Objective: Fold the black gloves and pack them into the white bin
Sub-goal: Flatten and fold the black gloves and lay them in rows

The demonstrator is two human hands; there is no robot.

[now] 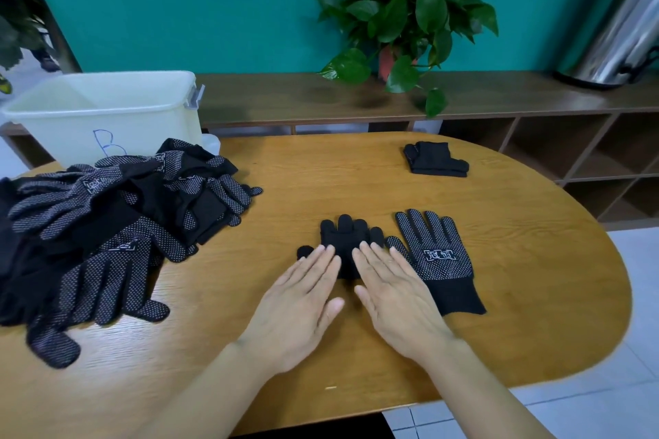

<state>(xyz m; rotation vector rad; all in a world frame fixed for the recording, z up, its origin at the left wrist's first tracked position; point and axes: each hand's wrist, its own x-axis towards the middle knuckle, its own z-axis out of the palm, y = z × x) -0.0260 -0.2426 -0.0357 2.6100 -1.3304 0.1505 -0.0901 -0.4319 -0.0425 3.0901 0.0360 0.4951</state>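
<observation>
Now: both hands' grip wide on plain glove (342,246) | dotted glove (437,257) beside | bin (107,107) seemingly empty

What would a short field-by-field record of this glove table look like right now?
left hand: flat, pressing the plain glove
right hand: flat on the same glove
dotted glove: lies spread flat, right of the hands
folded gloves: far side of the table
glove pile: left, unfolded
white bin: behind the pile, marked B
</observation>
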